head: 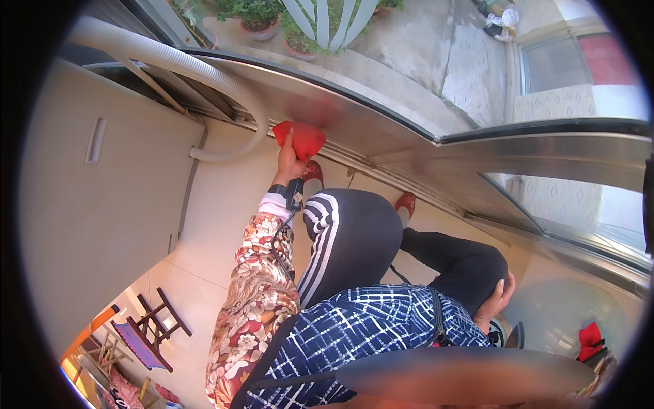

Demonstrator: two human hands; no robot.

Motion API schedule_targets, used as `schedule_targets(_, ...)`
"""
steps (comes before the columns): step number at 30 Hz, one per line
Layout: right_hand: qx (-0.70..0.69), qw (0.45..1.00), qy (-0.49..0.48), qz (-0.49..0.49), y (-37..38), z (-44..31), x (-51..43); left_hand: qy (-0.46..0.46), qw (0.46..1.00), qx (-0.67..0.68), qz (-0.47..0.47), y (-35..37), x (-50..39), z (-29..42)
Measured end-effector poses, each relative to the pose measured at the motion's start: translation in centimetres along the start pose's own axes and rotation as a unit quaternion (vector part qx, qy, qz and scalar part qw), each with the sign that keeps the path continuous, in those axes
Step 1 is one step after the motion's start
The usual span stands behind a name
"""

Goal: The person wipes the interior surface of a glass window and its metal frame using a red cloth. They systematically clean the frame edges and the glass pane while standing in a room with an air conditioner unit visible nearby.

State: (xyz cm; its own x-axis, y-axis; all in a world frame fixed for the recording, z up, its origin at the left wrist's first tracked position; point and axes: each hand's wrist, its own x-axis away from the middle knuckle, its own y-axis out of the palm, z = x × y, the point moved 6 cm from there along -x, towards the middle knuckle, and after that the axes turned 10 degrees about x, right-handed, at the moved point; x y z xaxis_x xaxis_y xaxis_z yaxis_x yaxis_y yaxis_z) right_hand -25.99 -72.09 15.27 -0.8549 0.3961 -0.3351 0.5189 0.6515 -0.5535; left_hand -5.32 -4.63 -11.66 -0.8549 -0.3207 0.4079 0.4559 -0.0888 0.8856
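My left hand (pixel 290 162) grips a red cloth (pixel 305 140), thumb on top. The cloth is at the foot of the metal door panel (pixel 352 120), beside the floor track (pixel 368 166). A black strap with a small box (pixel 294 194) and a cable sits on my left wrist, below a floral sleeve. On my bent right knee (pixel 483 266) rests my right hand (pixel 495 301), fingers apart and holding nothing. Part of that hand is hidden behind the knee. I am low to the floor, with both red shoes (pixel 406 203) close to the track.
A white corrugated hose (pixel 230 87) curves down left of the cloth, beside a large pale cabinet (pixel 112 189). Folding stools (pixel 148 337) stand behind at lower left. Potted plants (pixel 260 25) are beyond the glass. A red item (pixel 590 340) lies at lower right.
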Motion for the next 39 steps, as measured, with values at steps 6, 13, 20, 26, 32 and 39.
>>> schedule_targets(6, 0.031, 0.999, -0.020, -0.013, 2.9, -1.2, -1.9, 0.028, 0.997, -0.054, -0.049, 5.9, 1.6, -1.0)
schedule_targets(13, 0.045, 0.999, -0.028, -0.015, 5.5, -1.5, -3.6, 0.029, 0.990, 0.008, -0.138, 13.6, 4.7, -2.7)
schedule_targets(20, 0.006, 0.999, 0.026, -0.042, 8.7, 0.8, -4.8, 0.124, 0.981, -0.022, -0.146, 19.0, 8.7, 0.2)
schedule_targets(26, 0.208, 0.973, -0.092, -0.041, 10.9, -0.7, -6.4, 0.189, 0.970, -0.051, -0.146, 21.7, 8.5, 4.5)
schedule_targets(32, 0.288, 0.942, -0.132, -0.110, 16.2, -0.8, -7.9, 0.123, 0.983, -0.116, -0.070, 18.7, 0.8, 2.9)
schedule_targets(39, 0.298, 0.939, -0.153, -0.079, 17.2, -1.6, -7.2, 0.132, 0.976, -0.157, 0.077, 7.9, -7.3, -2.1)
